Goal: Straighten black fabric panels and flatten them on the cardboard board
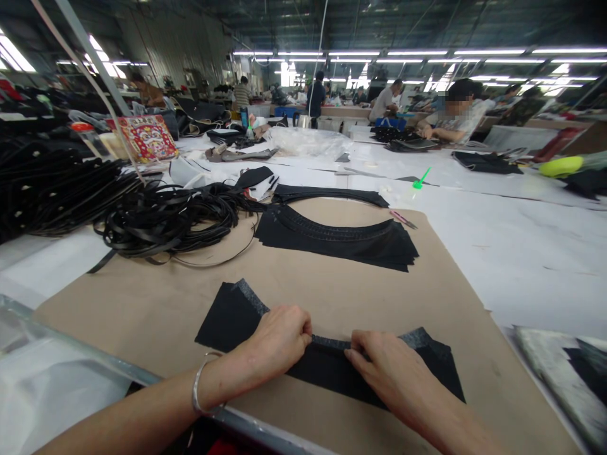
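Observation:
A black fabric piece (227,322) with a concave curved upper edge lies on brown paper (156,309) in front of me. Along that curve runs a grey, speckled strip, folded over in the middle and standing up at both ends. My left hand (283,338) is closed, its fingertips pinching the folded edge left of centre. A short way to the right, my right hand (386,360) grips the same edge between thumb and bent fingers. Just beyond lies a stack of similar black curved pieces (341,243), with a narrower curved stack (332,194) behind it.
Coiled black strips (165,221) lie at left, near piled black pieces (57,189). Pink-handled thread snips (403,219) rest at the paper's far right edge. A green pointed item (420,181) stands on the white table. A co-worker (450,117) sits across at right.

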A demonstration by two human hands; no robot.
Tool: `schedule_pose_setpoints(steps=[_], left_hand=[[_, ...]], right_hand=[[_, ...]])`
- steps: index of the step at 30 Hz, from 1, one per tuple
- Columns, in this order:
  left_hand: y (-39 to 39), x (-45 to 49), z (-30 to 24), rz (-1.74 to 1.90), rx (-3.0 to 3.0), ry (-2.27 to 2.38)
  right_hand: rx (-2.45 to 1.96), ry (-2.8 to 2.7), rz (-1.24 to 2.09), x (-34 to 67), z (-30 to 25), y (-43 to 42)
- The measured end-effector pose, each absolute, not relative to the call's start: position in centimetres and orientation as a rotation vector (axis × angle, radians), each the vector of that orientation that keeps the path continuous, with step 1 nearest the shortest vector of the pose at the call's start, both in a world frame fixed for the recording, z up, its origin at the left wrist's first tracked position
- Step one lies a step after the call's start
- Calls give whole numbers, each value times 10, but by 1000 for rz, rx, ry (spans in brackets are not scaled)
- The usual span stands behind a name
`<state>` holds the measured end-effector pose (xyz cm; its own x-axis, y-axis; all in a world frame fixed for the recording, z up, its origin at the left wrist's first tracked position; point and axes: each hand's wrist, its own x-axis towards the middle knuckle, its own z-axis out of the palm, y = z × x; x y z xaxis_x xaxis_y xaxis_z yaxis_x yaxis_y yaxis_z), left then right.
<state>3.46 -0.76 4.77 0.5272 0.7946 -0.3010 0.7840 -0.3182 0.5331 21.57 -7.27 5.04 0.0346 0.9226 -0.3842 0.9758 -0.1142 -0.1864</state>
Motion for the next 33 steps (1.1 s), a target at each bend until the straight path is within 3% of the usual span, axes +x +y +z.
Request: schedule_pose_setpoints(steps=[33], left_hand=[[-11, 37, 36, -1, 2255, 1316]], right_hand=[[2131, 1987, -560, 215, 47, -72]])
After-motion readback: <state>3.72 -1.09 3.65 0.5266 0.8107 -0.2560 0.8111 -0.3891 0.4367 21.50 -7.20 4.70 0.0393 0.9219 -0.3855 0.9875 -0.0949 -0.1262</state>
